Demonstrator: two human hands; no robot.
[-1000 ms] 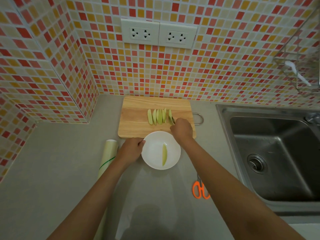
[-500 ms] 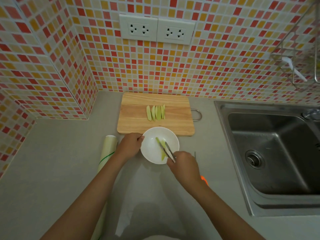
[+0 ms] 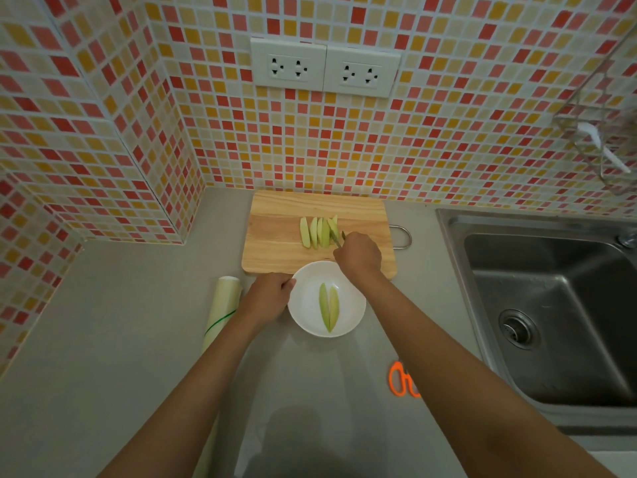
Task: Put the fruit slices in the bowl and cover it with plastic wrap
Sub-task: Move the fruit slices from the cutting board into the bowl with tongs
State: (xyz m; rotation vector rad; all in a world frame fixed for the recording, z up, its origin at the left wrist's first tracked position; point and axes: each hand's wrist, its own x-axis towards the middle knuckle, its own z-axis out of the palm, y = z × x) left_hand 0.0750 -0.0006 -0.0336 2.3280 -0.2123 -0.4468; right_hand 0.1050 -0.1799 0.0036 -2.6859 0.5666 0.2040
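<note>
A white bowl (image 3: 358, 305) sits on the grey counter just in front of a wooden cutting board (image 3: 275, 246). Two green fruit slices (image 3: 329, 307) lie side by side in the bowl. Several more slices (image 3: 317, 232) stand in a row on the board. My left hand (image 3: 269, 296) grips the bowl's left rim. My right hand (image 3: 358, 253) is over the board's front right part, shut on thin metal tongs (image 3: 337, 239) whose tips touch the rightmost slice of the row. A roll of plastic wrap (image 3: 222, 308) lies left of the bowl.
Orange-handled scissors (image 3: 400, 379) lie on the counter under my right forearm. A steel sink (image 3: 551, 305) fills the right side. Tiled walls close off the back and left, with two sockets (image 3: 325, 69) above the board.
My right hand dropped a second slice into the bowl, then moved back up to the board; the tongs now touch the row's rightmost slice. The left hand stayed on the bowl.
</note>
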